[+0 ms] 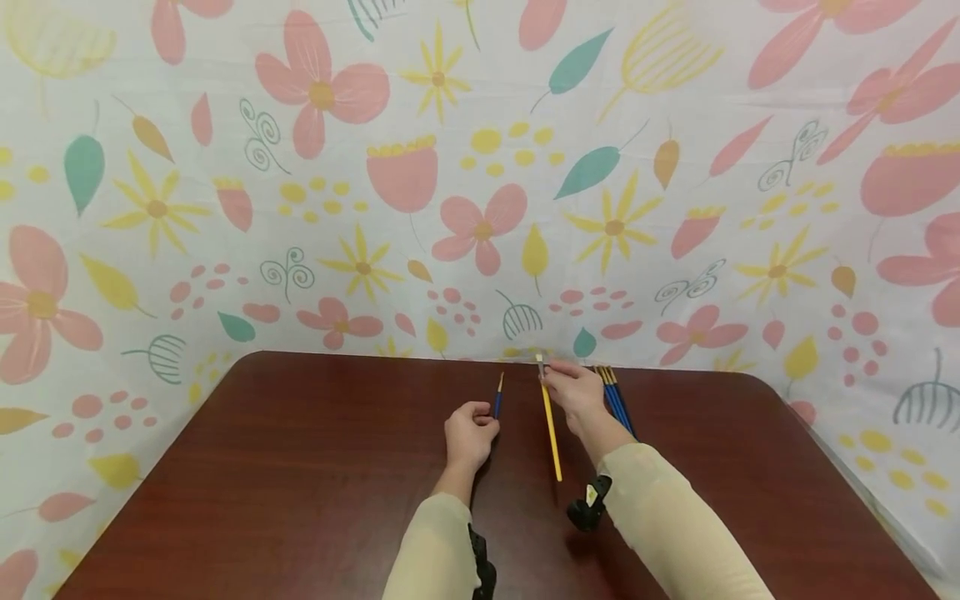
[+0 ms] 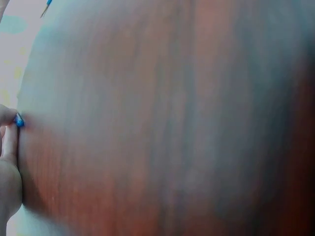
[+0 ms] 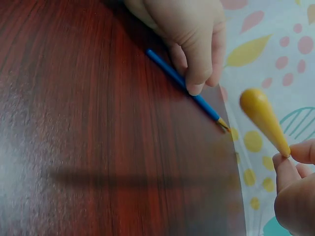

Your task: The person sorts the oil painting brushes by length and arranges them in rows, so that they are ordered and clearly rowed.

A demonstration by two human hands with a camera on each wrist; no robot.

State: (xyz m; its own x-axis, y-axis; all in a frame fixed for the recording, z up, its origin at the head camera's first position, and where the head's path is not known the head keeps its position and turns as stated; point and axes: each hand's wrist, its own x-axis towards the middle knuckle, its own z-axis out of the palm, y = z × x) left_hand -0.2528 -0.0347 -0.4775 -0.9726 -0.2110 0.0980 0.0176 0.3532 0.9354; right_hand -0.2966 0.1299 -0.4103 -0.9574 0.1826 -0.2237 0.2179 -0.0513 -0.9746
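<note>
In the head view, my left hand [image 1: 469, 435] pinches a slim blue paintbrush [image 1: 498, 400] low over the table near its far edge, with the bristles pointing away from me. The right wrist view shows the thumb on the blue handle [image 3: 170, 73]; in the left wrist view only its blue end [image 2: 19, 121] peeks out by the fingers. My right hand [image 1: 576, 392] grips a yellow paintbrush [image 1: 552, 437] near its pale bristles, between thumb and fingers. Its yellow handle slants toward me, with its rounded end [image 3: 254, 101] raised off the table in the right wrist view.
Several blue paintbrushes [image 1: 618, 404] lie side by side to the right, partly behind my right forearm. The dark brown table [image 1: 300, 475] meets a flower-printed cloth [image 1: 480, 167] at its back edge. A black wrist device [image 1: 589, 503] hangs beneath my right sleeve.
</note>
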